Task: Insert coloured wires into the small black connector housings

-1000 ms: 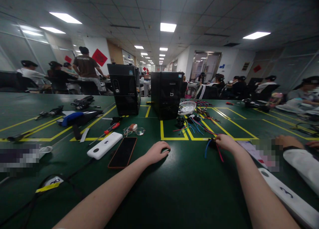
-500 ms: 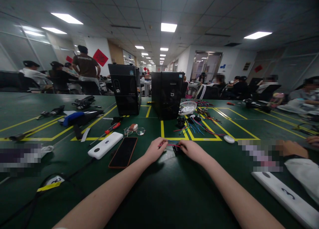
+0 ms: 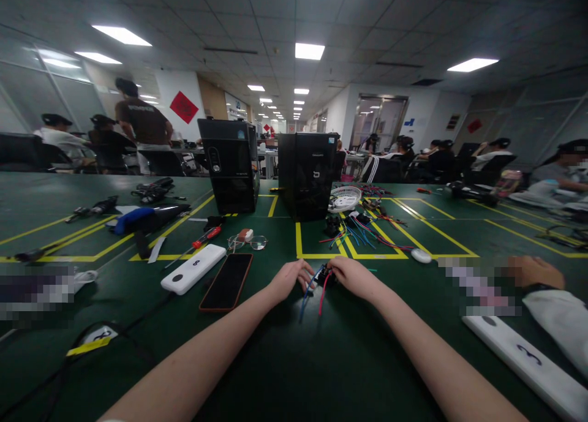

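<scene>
My left hand point(image 3: 290, 277) and my right hand point(image 3: 351, 276) meet at the middle of the green table point(image 3: 294, 361), both pinched on a small black connector point(image 3: 324, 276). A blue wire point(image 3: 305, 296) and a red wire point(image 3: 323, 298) hang from the connector toward me. A pile of loose coloured wires point(image 3: 362, 233) lies just beyond my hands inside the yellow floor-tape lines. A black phone point(image 3: 227, 281) and a white power bank marked 8 point(image 3: 192, 268) lie left of my left hand.
Two black computer towers point(image 3: 232, 163) point(image 3: 307, 173) stand upright at the table's middle. A white basket point(image 3: 345, 197), glasses point(image 3: 248, 242), a red screwdriver point(image 3: 202, 237) and tools lie around. A co-worker's hand point(image 3: 533, 270) rests at the right, near a white bar marked 3 point(image 3: 523, 354). People sit behind.
My right hand brought the connector with its wires in from the right to the middle; my left hand left the small white object and joined it. The wires now hang toward me.
</scene>
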Demonstrator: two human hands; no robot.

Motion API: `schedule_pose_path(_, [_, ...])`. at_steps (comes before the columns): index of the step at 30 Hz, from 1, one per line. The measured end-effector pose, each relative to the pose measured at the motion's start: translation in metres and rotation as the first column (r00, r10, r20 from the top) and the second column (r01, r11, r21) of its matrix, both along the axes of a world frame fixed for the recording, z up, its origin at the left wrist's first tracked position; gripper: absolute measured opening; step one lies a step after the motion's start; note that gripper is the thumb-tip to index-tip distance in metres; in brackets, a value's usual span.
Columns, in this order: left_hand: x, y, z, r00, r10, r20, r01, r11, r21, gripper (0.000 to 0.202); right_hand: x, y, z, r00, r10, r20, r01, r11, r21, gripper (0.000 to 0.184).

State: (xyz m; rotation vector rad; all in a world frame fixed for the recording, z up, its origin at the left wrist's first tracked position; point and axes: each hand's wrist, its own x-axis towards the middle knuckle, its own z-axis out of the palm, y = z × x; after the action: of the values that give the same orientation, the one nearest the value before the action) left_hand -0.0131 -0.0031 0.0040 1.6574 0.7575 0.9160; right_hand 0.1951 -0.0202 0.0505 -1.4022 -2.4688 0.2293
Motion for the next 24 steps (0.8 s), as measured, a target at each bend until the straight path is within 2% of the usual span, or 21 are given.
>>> schedule_pose_path(1, [0.001,-0.002,0.001,0.999,-0.038,-0.017,0.038,0.999,0.007,0.036,-0.001,0.000,-0.002,1.000,0.010,-0.007,-0.010,1.000,0.016,0.023])
schedule_pose_path(3, [0.001,-0.003,0.004,0.996,0.001,-0.085,0.002,0.999,0.038,0.020,-0.005,-0.002,-0.004,0.999,0.035,-0.020,-0.034,0.999,0.037,0.022])
schedule_pose_path(5, [-0.001,0.000,0.004,0.972,0.154,-0.174,-0.125,0.977,0.170,0.017,-0.008,-0.004,-0.004,0.998,0.062,-0.027,-0.060,0.997,0.056,0.022])
schedule_pose_path(7, [-0.006,0.005,0.002,0.914,0.333,-0.231,-0.240,0.904,0.354,0.020,-0.010,-0.006,-0.004,0.996,0.088,-0.028,-0.086,0.994,0.068,0.021])
schedule_pose_path(8, [-0.008,0.007,0.001,0.891,0.377,-0.254,-0.255,0.877,0.407,0.028,-0.011,-0.007,-0.003,0.995,0.099,-0.027,-0.097,0.993,0.068,0.021])
schedule_pose_path(10, [-0.010,0.009,0.000,0.889,0.351,-0.293,-0.192,0.868,0.458,0.049,-0.013,-0.009,-0.002,0.993,0.114,-0.029,-0.113,0.992,0.061,0.021])
schedule_pose_path(12, [-0.012,0.008,0.000,0.902,0.249,-0.352,-0.068,0.888,0.455,0.062,-0.015,-0.010,-0.002,0.991,0.130,-0.035,-0.128,0.990,0.062,0.021])
schedule_pose_path(14, [-0.012,0.006,0.002,0.901,0.127,-0.415,0.064,0.907,0.417,0.068,-0.017,-0.011,-0.003,0.989,0.141,-0.042,-0.138,0.988,0.068,0.021])
schedule_pose_path(16, [-0.012,0.004,0.004,0.897,0.093,-0.432,0.099,0.911,0.401,0.064,-0.019,-0.011,-0.003,0.990,0.135,-0.043,-0.132,0.989,0.067,0.023])
schedule_pose_path(24, [-0.012,0.003,0.005,0.860,0.162,-0.483,0.110,0.866,0.488,0.034,-0.022,-0.021,0.011,0.992,0.104,0.075,-0.107,0.993,0.040,0.025])
